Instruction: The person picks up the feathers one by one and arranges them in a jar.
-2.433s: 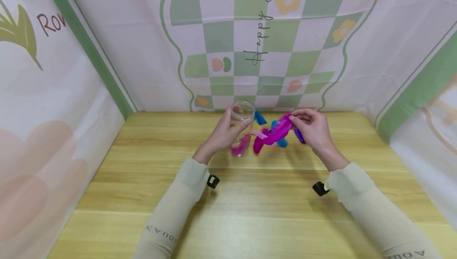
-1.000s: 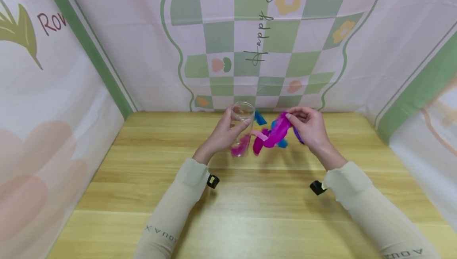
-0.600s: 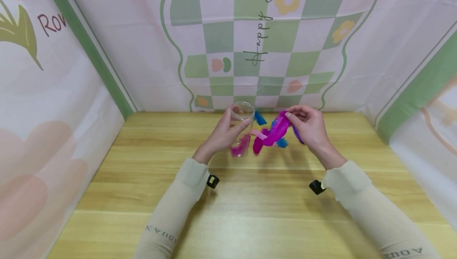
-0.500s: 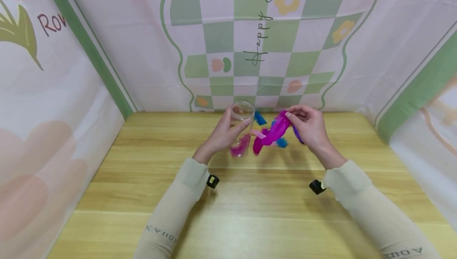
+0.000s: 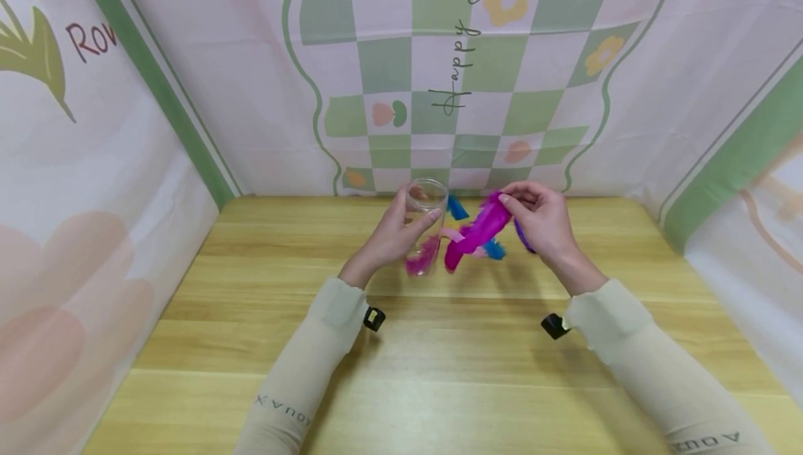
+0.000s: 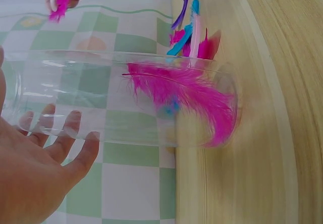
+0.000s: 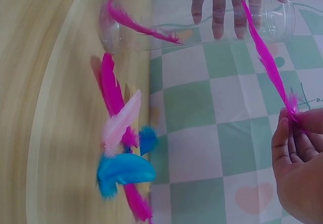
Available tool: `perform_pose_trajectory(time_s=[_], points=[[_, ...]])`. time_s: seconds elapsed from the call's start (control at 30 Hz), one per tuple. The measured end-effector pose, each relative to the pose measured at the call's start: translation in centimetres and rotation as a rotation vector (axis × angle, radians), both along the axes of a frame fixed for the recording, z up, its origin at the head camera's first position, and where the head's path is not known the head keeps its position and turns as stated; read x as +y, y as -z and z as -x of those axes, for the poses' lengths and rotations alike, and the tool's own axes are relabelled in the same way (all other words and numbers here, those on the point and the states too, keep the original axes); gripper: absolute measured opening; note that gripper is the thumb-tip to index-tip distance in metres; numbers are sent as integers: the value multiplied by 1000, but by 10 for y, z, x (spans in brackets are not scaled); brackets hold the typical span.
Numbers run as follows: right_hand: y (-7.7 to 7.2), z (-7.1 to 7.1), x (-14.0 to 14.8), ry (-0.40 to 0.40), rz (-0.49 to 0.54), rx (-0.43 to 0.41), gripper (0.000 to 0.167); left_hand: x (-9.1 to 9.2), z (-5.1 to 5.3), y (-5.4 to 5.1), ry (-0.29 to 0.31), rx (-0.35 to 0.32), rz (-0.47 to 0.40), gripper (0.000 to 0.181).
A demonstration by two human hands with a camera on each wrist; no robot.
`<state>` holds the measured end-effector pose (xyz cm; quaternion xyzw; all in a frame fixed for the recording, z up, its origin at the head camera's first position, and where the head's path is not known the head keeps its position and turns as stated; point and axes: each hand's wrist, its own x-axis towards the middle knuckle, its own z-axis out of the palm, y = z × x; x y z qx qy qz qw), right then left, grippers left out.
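My left hand [image 5: 394, 230] grips a clear plastic jar [image 6: 75, 85], thumb across the near side and fingers around the back. It stands roughly upright with an uncovered mouth. One magenta feather [image 6: 189, 90] lies curved in its lower part. Right of the jar, my right hand [image 5: 547, 224] pinches another magenta feather [image 5: 488, 224] by one end between thumb and fingertips. That feather slants down and left in the head view, in front of loose feathers on the table. In the right wrist view its free tip overlaps the jar's outline; the depth between them is unclear.
Loose feathers lie right of the jar: a light pink feather [image 7: 122, 120], a bright blue feather [image 7: 130, 168], a deep pink feather [image 7: 112, 82] and a purple feather [image 5: 524, 236], among others. The wooden table [image 5: 414, 385] meets a patterned cloth backdrop [image 5: 433, 65] behind them.
My right hand has shifted slightly left and upward with the magenta feather, whose angle has varied a little. The left hand and jar have stayed in place.
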<state>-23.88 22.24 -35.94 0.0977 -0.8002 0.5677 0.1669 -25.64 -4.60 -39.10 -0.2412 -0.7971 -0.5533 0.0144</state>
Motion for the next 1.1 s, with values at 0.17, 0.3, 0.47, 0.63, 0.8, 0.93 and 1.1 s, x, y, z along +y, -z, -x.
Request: perform_pose_trajectory(time_s=[0.17, 0.3, 0.47, 0.63, 0.8, 0.93, 1.1], points=[[0, 0, -2, -17, -1, 10, 23, 0, 0, 1, 12, 4, -6, 66], [1, 2, -1, -29, -14, 13, 22, 0, 0, 1, 16, 11, -4, 64], [-11, -7, -8, -23, -41, 8, 22, 0, 0, 0, 6, 12, 3, 63], [-12, -3, -10, -6, -22, 14, 21, 0, 0, -1, 0, 11, 0, 62], [-11, 0, -11, -13, -2, 17, 23, 1, 0, -2, 3, 12, -5, 62], [-13, -2, -13, -24, 8, 22, 22, 0, 0, -1, 5, 8, -1, 63], [-15, -3, -14, -29, 14, 21, 23, 0, 0, 0, 9, 2, -1, 66]])
